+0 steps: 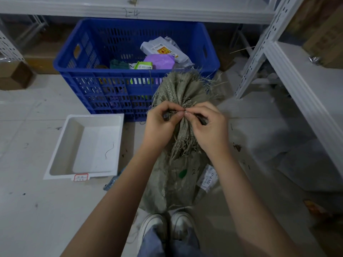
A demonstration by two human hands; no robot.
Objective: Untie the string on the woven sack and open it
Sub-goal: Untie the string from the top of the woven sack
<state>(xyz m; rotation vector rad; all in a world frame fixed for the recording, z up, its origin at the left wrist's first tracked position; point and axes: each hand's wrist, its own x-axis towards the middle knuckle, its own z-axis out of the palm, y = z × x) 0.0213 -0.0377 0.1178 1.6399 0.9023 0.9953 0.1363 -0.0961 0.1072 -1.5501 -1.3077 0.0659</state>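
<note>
A grey-green woven sack [174, 179] stands upright on the floor in front of my shoes. Its neck is bunched tight and its frayed top [181, 85] fans out above the tie. My left hand [161, 125] and my right hand [207, 127] meet at the neck, thumbs and forefingers pinched together on the string [185, 110]. The string is thin and mostly hidden by my fingers and loose fibres. A white paper label [208, 178] hangs on the sack's right side.
A blue plastic crate [89, 84] with several parcels stands just behind the sack. A white tray [61, 149] lies on the floor to the left. White metal shelving [289, 58] rises on the right and across the back. A cardboard box [14, 75] sits far left.
</note>
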